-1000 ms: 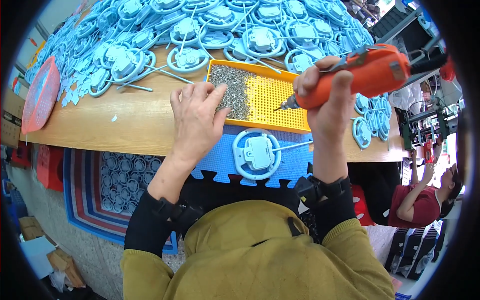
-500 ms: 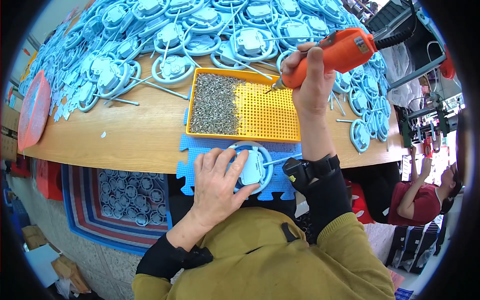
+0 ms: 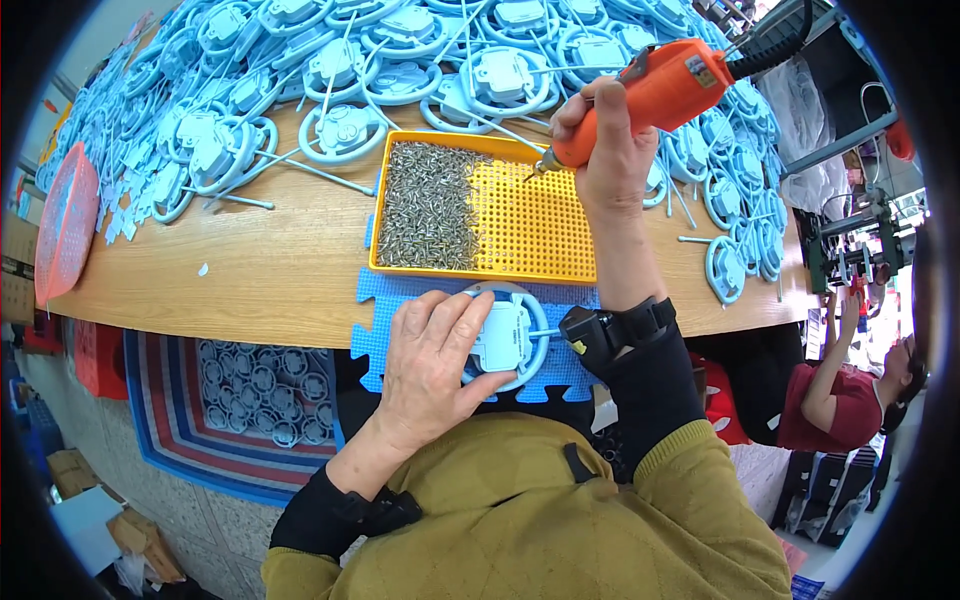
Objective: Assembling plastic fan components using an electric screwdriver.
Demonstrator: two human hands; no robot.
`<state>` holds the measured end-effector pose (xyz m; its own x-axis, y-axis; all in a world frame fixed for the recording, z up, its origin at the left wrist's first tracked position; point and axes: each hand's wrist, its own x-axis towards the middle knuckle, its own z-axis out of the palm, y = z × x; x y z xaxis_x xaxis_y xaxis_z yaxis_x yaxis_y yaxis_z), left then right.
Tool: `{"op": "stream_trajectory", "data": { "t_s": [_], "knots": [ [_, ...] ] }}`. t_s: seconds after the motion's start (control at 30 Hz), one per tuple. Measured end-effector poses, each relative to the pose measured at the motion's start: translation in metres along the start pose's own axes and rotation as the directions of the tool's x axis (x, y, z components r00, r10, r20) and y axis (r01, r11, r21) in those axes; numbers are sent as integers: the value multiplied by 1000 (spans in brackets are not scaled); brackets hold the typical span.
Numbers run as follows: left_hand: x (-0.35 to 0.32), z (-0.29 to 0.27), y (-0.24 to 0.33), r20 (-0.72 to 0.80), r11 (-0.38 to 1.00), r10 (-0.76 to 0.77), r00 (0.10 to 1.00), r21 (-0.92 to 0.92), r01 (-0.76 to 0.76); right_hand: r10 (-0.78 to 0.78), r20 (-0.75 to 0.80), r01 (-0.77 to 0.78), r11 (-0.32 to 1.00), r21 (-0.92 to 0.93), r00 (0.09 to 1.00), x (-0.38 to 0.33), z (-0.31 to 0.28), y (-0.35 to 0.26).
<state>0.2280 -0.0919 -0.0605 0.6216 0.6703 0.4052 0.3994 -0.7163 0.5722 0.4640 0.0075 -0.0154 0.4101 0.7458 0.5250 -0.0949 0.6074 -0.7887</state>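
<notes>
My right hand (image 3: 612,150) is wrapped round an orange electric screwdriver (image 3: 650,98). Its bit points down and left over the yellow perforated tray (image 3: 540,268). Small metal screws (image 3: 425,205) fill the tray's left half, and its right half shows rows of holes. Nearer me, my left hand (image 3: 430,355) grips the left side of a light-blue round plastic part (image 3: 505,340), thumb on its lower edge and fingers over its top. That part lies on a blue foam mat (image 3: 375,325), a thin rod sticking out of it to the right.
Piles of similar blue parts (image 3: 330,65) cover the table's far side and right end. A pink basket (image 3: 68,225) stands at the left edge. Below, more round parts lie on a striped mat (image 3: 180,420). At the right a person in a red top (image 3: 830,405) sits near machinery.
My right hand and the screwdriver have shifted slightly left, the bit still over the tray. My left hand stays on the blue part with hardly any movement.
</notes>
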Motion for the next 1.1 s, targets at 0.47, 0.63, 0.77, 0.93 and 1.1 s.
{"op": "stream_trajectory", "data": {
  "t_s": [0.47, 0.63, 0.77, 0.93, 1.1],
  "knots": [
    [3, -1, 2, 8, 995, -65, 998, -80, 66, 75, 289, -114, 986, 120, 954, -65, 36, -89],
    [0, 1, -1, -2, 994, -76, 997, -74, 76, 243, 391, -327, 930, 166, 888, -102, 44, -85],
    [0, 1, 0, -5, 995, -68, 998, -79, 67, 298, 347, -298, 953, -55, 889, -105, 55, -93],
    [0, 1, -1, -12, 990, -79, 997, -119, 77, 282, 340, -257, 959, -117, 897, -106, 61, -94],
    [-1, 9, -6, 5, 989, -97, 995, -111, 97, 283, 389, -242, 958, -152, 876, -106, 61, -94]
  ]
}}
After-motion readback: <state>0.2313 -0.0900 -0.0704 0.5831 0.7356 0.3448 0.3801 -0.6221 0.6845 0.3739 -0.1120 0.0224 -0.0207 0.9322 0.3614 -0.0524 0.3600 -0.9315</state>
